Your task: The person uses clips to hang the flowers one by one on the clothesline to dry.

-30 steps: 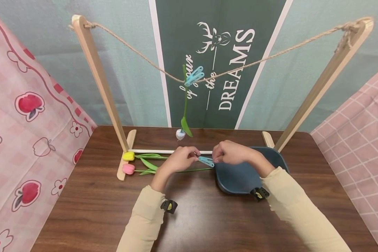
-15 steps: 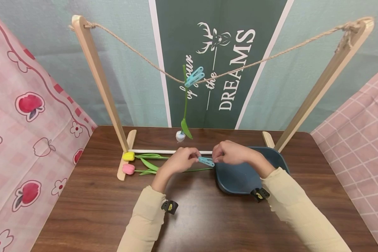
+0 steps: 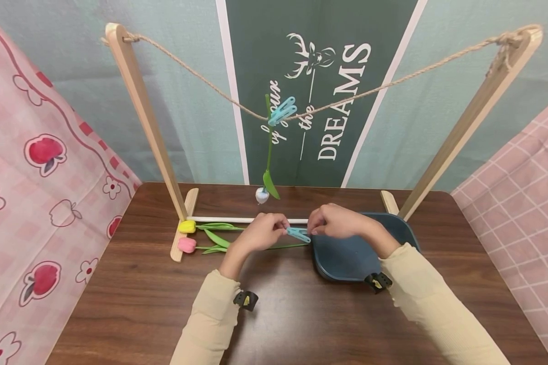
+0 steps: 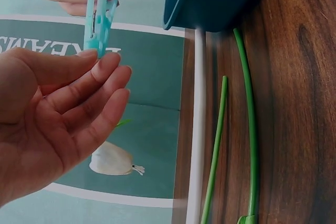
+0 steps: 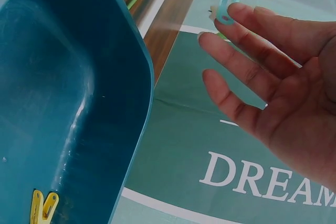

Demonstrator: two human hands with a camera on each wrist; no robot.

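A light-blue clothespin point(image 3: 298, 233) is between my two hands, just left of the blue bin point(image 3: 342, 261). My left hand point(image 3: 261, 232) pinches its jaw end between thumb and fingers. At the handle end, the thumb and index finger of my right hand point(image 5: 283, 61) pinch one leg, the other fingers spread. Under my left hand lie a yellow tulip point(image 3: 187, 226) and a pink tulip point(image 3: 187, 245), their stems pointing right toward the bin. A white tulip point(image 3: 262, 195) hangs head down from a twine rope point(image 3: 201, 77), clipped by another light-blue clothespin point(image 3: 282, 111).
Wooden posts point(image 3: 143, 111) at left and right carry the rope, and a white rod point(image 3: 228, 220) joins their feet. Inside the bin lies a yellow clothespin point(image 5: 43, 207). A green and pale-blue curtain point(image 3: 201, 152) stands behind the wooden table point(image 3: 274, 319).
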